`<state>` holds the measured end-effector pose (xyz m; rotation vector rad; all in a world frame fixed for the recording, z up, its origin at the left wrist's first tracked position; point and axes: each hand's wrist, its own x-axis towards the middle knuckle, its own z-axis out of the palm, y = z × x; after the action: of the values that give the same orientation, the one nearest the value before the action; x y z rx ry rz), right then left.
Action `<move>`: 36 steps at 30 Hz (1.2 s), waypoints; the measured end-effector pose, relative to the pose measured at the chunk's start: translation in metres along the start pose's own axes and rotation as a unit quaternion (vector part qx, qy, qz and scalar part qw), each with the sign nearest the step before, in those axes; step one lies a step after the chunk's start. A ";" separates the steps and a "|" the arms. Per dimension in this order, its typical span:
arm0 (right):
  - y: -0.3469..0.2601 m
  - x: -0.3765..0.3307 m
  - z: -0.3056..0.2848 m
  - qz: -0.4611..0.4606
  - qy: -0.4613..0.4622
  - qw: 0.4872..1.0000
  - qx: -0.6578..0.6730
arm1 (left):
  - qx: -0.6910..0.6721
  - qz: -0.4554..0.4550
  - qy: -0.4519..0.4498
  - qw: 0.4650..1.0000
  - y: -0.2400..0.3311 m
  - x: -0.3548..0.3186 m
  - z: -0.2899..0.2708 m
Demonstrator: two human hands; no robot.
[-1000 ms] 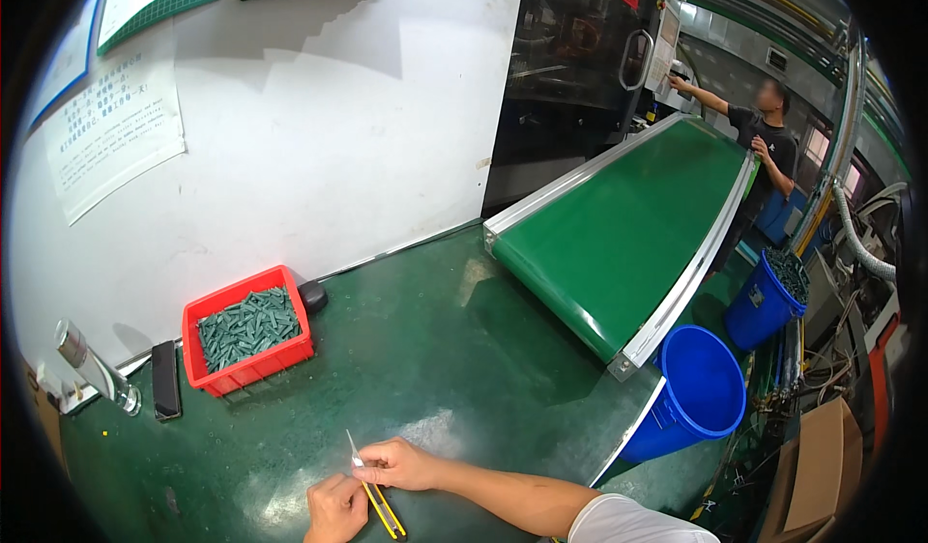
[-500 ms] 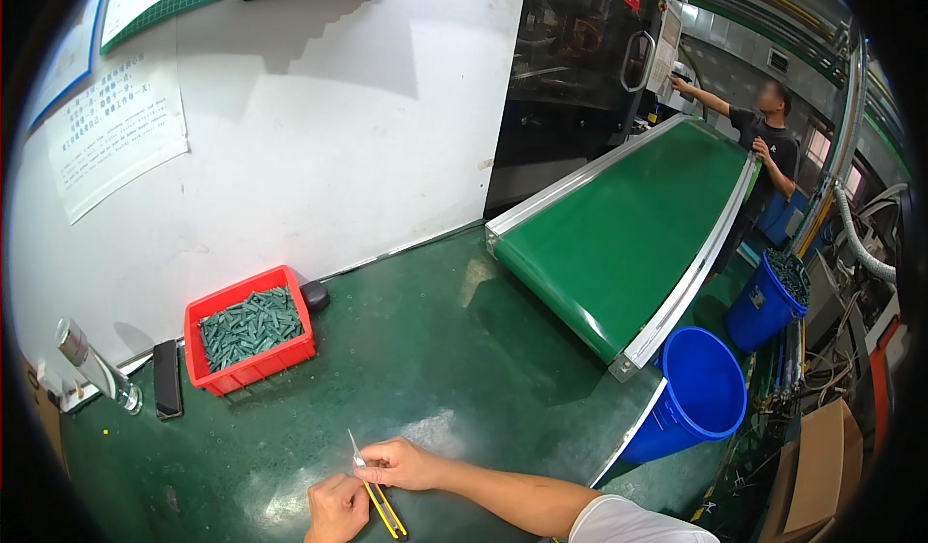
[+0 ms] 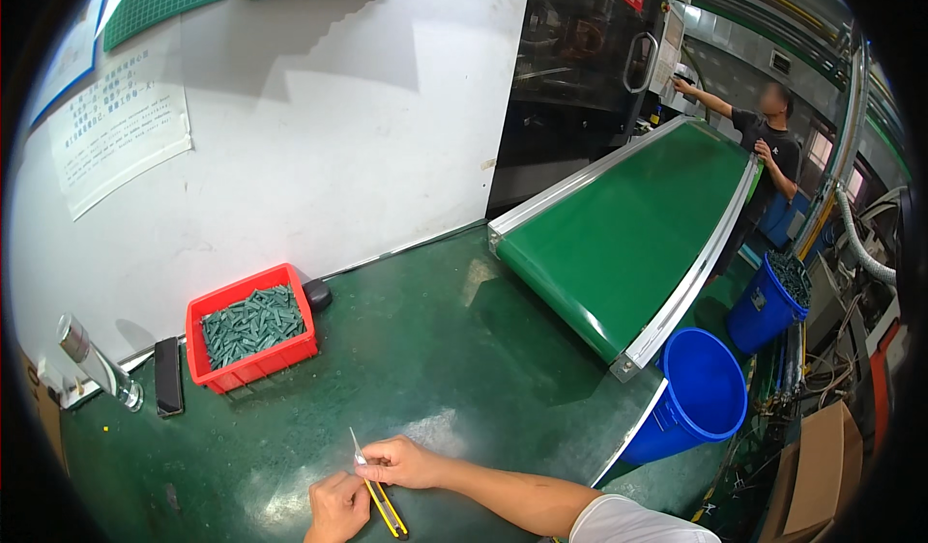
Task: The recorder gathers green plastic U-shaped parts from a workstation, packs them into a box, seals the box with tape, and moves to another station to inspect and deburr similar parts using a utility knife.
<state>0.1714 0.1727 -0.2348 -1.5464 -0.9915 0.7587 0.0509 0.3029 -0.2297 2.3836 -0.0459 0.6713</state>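
A yellow utility knife (image 3: 388,512) slants over the front of the green table, its thin blade out and pointing away from me. My right hand (image 3: 401,464) pinches it near the blade end, thumb and fingers closed around the front of the handle. Curled right beside the handle is my left hand (image 3: 338,506); its fingertips meet the knife and the right fingers, and whatever it grips is hidden. Farther off to the left, a red bin (image 3: 253,369) holds many small dark green plastic pieces (image 3: 253,326).
A black phone (image 3: 168,379) and a clear bottle (image 3: 111,379) stand left of the bin. Beyond the table's right side are a green conveyor belt (image 3: 628,239), a blue bucket (image 3: 704,388) and a cardboard box (image 3: 822,471). A person (image 3: 768,147) stands by the machine.
The view has shifted very slightly. Both hands and the knife keep nearly the same pose.
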 end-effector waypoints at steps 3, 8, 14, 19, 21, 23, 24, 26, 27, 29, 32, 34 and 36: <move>0.004 0.000 0.001 -0.005 0.004 1.000 0.002 | -0.005 -0.001 0.000 1.000 0.000 0.000 0.000; -0.006 -0.001 -0.002 0.000 -0.005 1.000 -0.006 | -0.004 -0.003 -0.003 1.000 0.000 0.000 -0.001; -0.001 0.000 0.000 0.003 -0.004 1.000 0.002 | 0.000 0.000 -0.004 1.000 0.000 0.001 -0.001; 0.005 0.001 -0.001 0.004 -0.008 1.000 -0.010 | 0.001 -0.004 -0.006 1.000 -0.001 0.000 -0.001; 0.000 0.000 -0.002 0.022 -0.015 1.000 0.005 | 0.001 -0.004 -0.008 1.000 -0.001 0.000 -0.001; -0.006 0.000 -0.002 0.055 -0.026 0.997 0.047 | -0.001 -0.003 -0.010 1.000 -0.002 -0.001 -0.002; 0.000 0.000 -0.002 0.050 -0.008 0.996 0.072 | -0.004 -0.002 -0.007 1.000 -0.001 0.000 -0.002; 0.015 0.002 -0.002 0.040 0.028 0.991 0.122 | -0.010 0.000 -0.001 1.000 0.003 0.002 -0.002; 0.013 0.002 -0.002 0.016 0.086 0.984 0.153 | -0.008 -0.006 -0.001 1.000 0.004 0.002 -0.002; 0.005 -0.003 -0.003 -0.031 0.202 0.956 0.211 | -0.005 -0.018 -0.002 1.000 0.005 0.002 -0.002; 0.006 -0.005 -0.009 -0.218 0.298 0.927 0.067 | 0.001 -0.021 -0.016 1.000 0.007 0.004 -0.005; 0.014 -0.006 -0.016 -0.284 0.290 0.911 -0.065 | -0.003 -0.026 -0.018 0.999 0.010 0.004 -0.006; 0.011 -0.004 -0.010 -0.273 0.282 0.912 -0.121 | -0.013 -0.021 -0.006 1.000 0.009 0.003 -0.005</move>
<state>0.1809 0.1642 -0.2437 -1.4619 -1.0196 -0.2102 0.0498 0.2995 -0.2199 2.3564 -0.0097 0.6337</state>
